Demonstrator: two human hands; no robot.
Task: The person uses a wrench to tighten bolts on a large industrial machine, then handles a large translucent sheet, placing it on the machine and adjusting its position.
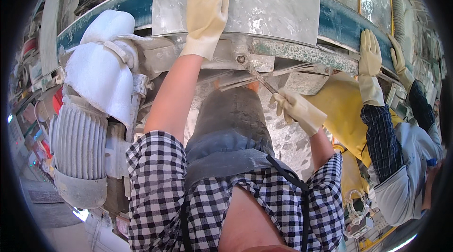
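My left hand (207, 11), in a cream rubber glove, lies palm down on a wet grey stone slab (273, 4), fingers stretched out and close together. The slab rests across a blue belt (337, 23). Lower and to the right, my right hand (299, 110), gloved alike, is closed around the lower end of a rusty metal wrench (257, 76). The wrench's round head meets the machine frame just beneath the slab's near edge; I cannot tell whether it sits on a bolt.
At left stands a ribbed grey motor (80, 141) below a white-covered machine part (101, 63). A crusted metal rail (304, 56) runs under the slab. To the right, a co-worker in a yellow apron (339, 110) rests two gloved hands (370, 58) at the belt.
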